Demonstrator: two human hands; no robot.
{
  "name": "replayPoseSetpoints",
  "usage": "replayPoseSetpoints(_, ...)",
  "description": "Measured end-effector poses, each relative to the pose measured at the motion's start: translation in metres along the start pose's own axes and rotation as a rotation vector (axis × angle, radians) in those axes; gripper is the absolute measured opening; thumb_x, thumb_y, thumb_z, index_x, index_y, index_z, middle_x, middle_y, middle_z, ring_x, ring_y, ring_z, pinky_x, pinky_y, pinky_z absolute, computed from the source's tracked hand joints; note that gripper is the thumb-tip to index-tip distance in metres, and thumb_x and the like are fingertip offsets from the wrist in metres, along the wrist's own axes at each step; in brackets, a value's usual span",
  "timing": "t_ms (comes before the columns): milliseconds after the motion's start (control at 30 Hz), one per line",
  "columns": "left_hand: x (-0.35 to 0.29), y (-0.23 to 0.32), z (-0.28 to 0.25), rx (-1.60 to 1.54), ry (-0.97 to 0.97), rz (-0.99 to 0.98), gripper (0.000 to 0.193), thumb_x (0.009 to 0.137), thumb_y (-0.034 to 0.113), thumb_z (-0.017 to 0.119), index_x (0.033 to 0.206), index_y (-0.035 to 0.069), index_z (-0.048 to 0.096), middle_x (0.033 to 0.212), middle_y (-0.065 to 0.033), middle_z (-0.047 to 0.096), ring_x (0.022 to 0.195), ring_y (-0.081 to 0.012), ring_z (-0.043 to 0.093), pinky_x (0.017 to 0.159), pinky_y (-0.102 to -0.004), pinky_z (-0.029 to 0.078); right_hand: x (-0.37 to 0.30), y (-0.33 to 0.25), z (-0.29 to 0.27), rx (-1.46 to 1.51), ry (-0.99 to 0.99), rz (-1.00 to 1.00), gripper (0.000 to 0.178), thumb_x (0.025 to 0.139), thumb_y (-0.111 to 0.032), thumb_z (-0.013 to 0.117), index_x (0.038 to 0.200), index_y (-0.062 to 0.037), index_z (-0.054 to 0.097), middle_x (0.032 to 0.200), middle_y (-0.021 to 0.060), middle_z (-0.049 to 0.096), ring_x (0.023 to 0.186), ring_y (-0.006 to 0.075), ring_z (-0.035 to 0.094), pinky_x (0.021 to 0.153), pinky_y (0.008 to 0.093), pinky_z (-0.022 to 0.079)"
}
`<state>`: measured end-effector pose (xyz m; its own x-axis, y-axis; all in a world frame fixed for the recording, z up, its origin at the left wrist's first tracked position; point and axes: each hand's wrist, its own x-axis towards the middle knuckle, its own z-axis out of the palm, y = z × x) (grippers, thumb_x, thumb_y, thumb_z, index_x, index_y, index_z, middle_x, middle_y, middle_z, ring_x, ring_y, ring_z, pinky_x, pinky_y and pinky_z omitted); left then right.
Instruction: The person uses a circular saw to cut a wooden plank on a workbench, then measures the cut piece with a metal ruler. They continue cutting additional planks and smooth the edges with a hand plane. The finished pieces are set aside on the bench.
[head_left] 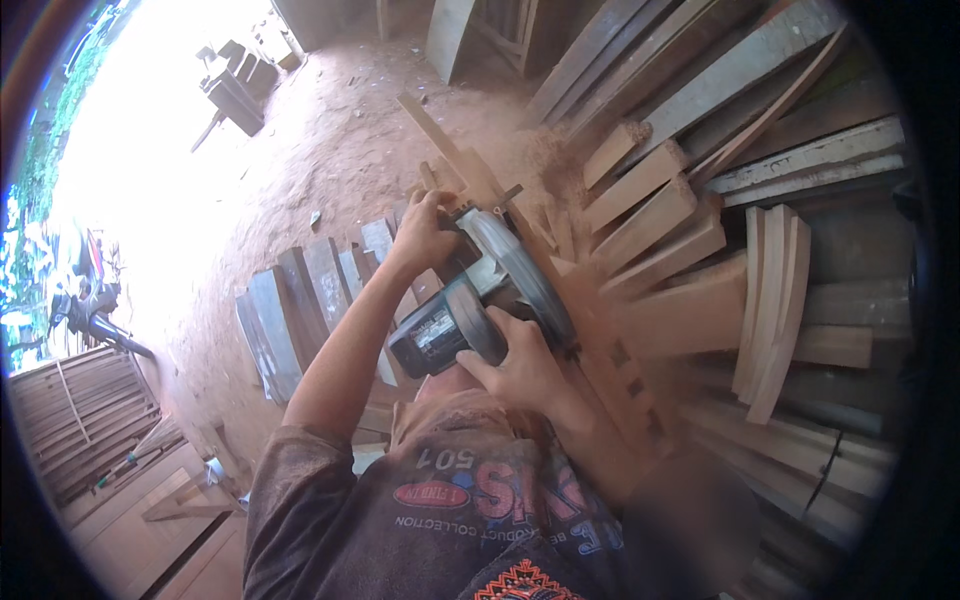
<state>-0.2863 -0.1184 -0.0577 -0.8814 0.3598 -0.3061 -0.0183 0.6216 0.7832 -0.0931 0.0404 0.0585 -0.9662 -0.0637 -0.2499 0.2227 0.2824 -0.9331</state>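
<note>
While both hands grip, circular saw [480, 310] sits between fingers [432, 205].

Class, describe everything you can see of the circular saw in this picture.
The circular saw has a dark grey motor housing with a label, and a curved silvery metal blade guard. It lies tilted over a narrow wooden strip, beside stacked timber. The left hand grips its front; the right hand holds its rear. The blade itself is hidden.
</note>
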Motion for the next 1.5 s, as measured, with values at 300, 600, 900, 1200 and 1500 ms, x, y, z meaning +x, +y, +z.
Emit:
replayPoseSetpoints(300, 0.029, -0.014, -0.02, -0.056, -0.113, -0.045, 0.053, 0.074, 0.007, 0.073, 0.127, 0.003, 0.078, 0.113, -0.0203, 0.08, 0.104, -0.0323, 0.078, 0.095, -0.0415, 0.061, 0.02, -0.003, 0.009, 0.028, 0.027, 0.002, 0.043, 0.086, -0.018, 0.086, 0.117, 0.0047, 0.067, 0.096, 0.0331, 0.074, 0.1, 0.051, 0.074, 0.087, 0.0527, 0.06)
replayPoseSetpoints(600, 0.03, 0.012, -0.046, -0.103, -0.191, -0.144, 0.054, 0.08, -0.006, 0.072, 0.134, -0.001, 0.069, 0.11, -0.0157, 0.078, 0.083, -0.0264, 0.08, 0.061, -0.0362, 0.067, 0.035, -0.008, 0.022, 0.048, 0.059, -0.054, 0.041, 0.085, -0.018, 0.085, 0.113, 0.005, 0.067, 0.098, 0.0326, 0.075, 0.101, 0.0501, 0.075, 0.09, 0.054, 0.06)
replayPoseSetpoints(900, 0.04, 0.006, -0.056, -0.065, -0.193, -0.089, 0.047, 0.085, -0.001, 0.074, 0.131, 0.002, 0.069, 0.102, -0.0083, 0.076, 0.077, -0.017, 0.075, 0.06, -0.0314, 0.062, 0.048, -0.014, 0.027, 0.045, 0.045, -0.018, 0.039, 0.085, -0.017, 0.084, 0.112, 0.006, 0.069, 0.104, 0.0343, 0.075, 0.107, 0.0495, 0.074, 0.096, 0.0545, 0.059)
replayPoseSetpoints(1200, 0.069, -0.007, -0.075, -0.107, -0.104, -0.004, 0.051, 0.082, -0.004, 0.077, 0.132, 0.003, 0.068, 0.11, -0.0089, 0.076, 0.078, -0.0168, 0.073, 0.057, -0.0321, 0.059, 0.087, -0.018, 0.037, 0.005, 0.097, -0.095, 0.044, 0.086, -0.019, 0.085, 0.117, 0.0085, 0.069, 0.101, 0.0336, 0.075, 0.105, 0.048, 0.075, 0.091, 0.051, 0.06)
replayPoseSetpoints(1500, 0.024, 0.057, -0.102, 0.141, 0.152, 0.262, 0.062, 0.079, -0.001, 0.079, 0.138, 0.009, 0.065, 0.109, -0.014, 0.078, 0.101, -0.0256, 0.076, 0.088, -0.0415, 0.062, 0.029, 0.004, 0.034, 0.077, 0.201, -0.269, 0.038, 0.087, -0.019, 0.087, 0.119, -0.0037, 0.072, 0.098, 0.0232, 0.078, 0.096, 0.0425, 0.077, 0.084, 0.0453, 0.06)
